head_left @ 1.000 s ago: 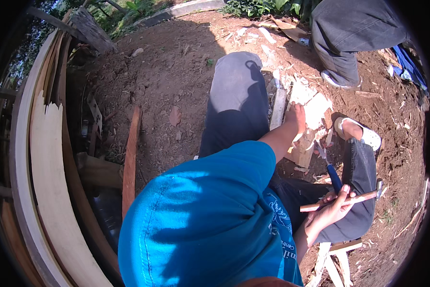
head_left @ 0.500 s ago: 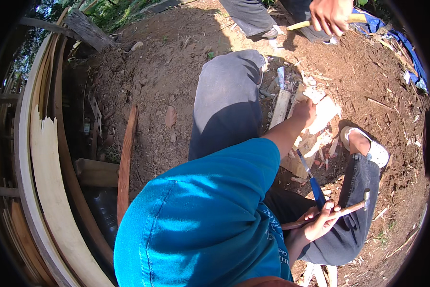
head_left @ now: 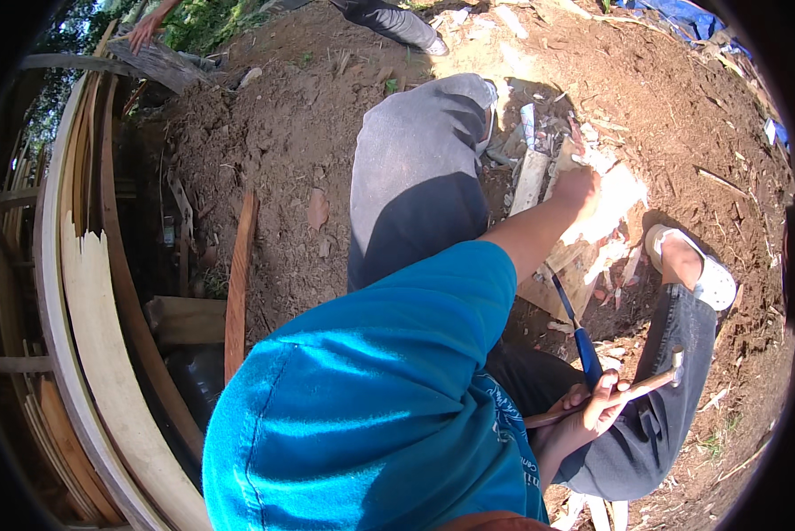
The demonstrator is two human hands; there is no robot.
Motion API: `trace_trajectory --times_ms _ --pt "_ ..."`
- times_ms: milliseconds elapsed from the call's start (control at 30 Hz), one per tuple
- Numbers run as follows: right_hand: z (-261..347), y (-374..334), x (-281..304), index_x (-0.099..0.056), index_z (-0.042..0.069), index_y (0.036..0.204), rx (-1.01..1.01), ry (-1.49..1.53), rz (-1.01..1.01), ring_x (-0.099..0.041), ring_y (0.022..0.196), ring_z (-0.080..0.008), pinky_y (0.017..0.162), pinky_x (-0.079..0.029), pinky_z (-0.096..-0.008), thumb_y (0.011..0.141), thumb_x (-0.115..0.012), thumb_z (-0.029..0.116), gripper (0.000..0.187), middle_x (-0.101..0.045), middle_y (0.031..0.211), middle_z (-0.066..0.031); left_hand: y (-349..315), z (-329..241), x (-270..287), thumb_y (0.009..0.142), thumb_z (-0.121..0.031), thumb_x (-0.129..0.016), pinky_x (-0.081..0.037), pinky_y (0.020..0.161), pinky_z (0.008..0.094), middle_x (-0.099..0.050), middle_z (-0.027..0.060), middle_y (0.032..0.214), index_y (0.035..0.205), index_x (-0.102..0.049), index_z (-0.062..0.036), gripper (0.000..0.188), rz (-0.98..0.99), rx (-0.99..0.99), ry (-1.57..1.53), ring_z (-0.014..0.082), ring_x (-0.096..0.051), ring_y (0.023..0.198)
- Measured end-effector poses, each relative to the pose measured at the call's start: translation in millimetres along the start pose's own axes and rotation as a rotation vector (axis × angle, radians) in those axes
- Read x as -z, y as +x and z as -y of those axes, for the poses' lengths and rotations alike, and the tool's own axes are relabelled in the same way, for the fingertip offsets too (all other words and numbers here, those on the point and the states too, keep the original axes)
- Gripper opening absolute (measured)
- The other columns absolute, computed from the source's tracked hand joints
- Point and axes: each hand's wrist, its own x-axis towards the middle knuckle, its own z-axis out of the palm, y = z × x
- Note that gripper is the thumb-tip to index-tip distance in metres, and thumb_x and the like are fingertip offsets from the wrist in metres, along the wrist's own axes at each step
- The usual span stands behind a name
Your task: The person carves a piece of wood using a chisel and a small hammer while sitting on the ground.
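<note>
My left arm, in a blue sleeve, stretches to the brightly lit wooden block [head_left: 567, 296] on the ground between my legs. My left hand [head_left: 579, 190] is curled low over pale wood chips at its far part; the fingertips and whatever they grasp are hidden. By my right thigh, my right hand [head_left: 583, 420] is closed around the wooden handle of a hammer [head_left: 649, 384], its small metal head out to the right. The same hand keeps a blue-handled chisel [head_left: 587, 350], its blade slanting up toward the block.
Long boards [head_left: 105, 327] are stacked at the left, with a reddish plank [head_left: 240, 283] beside them. A narrow wood piece [head_left: 528, 181] lies left of my left hand. Another person's leg [head_left: 388, 22] and hand [head_left: 145, 31] show at the top, and a blue tarp [head_left: 676, 16] at the upper right.
The other person, who held a wooden-handled tool at the upper right, has moved to the upper left. My left hand has shifted slightly right and farther out; my right hand keeps its hold.
</note>
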Motion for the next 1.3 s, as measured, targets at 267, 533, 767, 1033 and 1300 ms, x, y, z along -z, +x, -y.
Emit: trace_trajectory --times_ms 267,533,767,1033,1300 --pt "-5.2 0.8 10.8 -0.049 0.011 0.114 -0.104 -0.083 -0.121 -0.047 0.052 -0.004 0.039 -0.036 -0.0163 0.094 -0.07 0.013 0.029 -0.055 0.089 -0.0008 20.6 15.1 -22.4 0.089 -0.019 -0.056 -0.056 0.078 0.0457 -0.07 0.0147 0.094 0.098 -0.068 -0.0074 0.019 -0.064 0.009 -0.091 0.0328 -0.069 0.092" --pt "-10.3 7.0 17.8 -0.05 0.012 0.115 0.012 0.034 0.022 -0.044 0.051 -0.0041 0.042 -0.038 -0.0158 0.096 -0.067 0.009 0.027 -0.058 0.094 -0.002 8.6 45.4 -17.8 0.091 -0.027 -0.059 -0.054 0.083 0.0493 -0.071 0.0153 0.097 0.095 -0.07 -0.008 0.022 -0.108 -0.063 -0.224 0.0368 -0.068 0.096" --pt "-4.2 5.0 9.1 -0.049 0.012 0.117 -0.064 -0.007 -0.086 -0.045 0.051 -0.0043 0.041 -0.039 -0.0149 0.094 -0.07 0.009 0.031 -0.06 0.101 -0.0011 3.7 47.5 8.6 0.089 -0.028 -0.058 -0.054 0.079 0.0486 -0.071 0.0157 0.093 0.091 -0.071 -0.0087 0.024 -0.069 0.026 -0.433 0.0362 -0.069 0.091" --pt "-2.4 8.1 5.6 -0.049 0.008 0.115 -0.218 -0.11 -0.105 -0.044 0.05 -0.0027 0.04 -0.035 -0.0137 0.095 -0.07 0.013 0.029 -0.056 0.085 -0.0024 6.3 15.4 26.3 0.091 -0.038 -0.054 -0.054 0.076 0.0462 -0.071 0.0162 0.089 0.093 -0.071 -0.0077 0.035 0.086 0.097 0.042 0.0331 -0.07 0.088" --pt "-10.4 8.2 19.5 -0.05 0.009 0.114 -0.097 0.02 -0.145 -0.045 0.051 -0.0048 0.044 -0.038 -0.0167 0.097 -0.064 0.002 0.023 -0.063 0.098 -0.0063 17.7 27.6 16.9 0.098 -0.037 -0.043 -0.05 0.089 0.0497 -0.069 0.0217 0.103 0.097 -0.068 -0.0054 0.04 0.156 -0.091 -0.291 0.0411 -0.065 0.101"
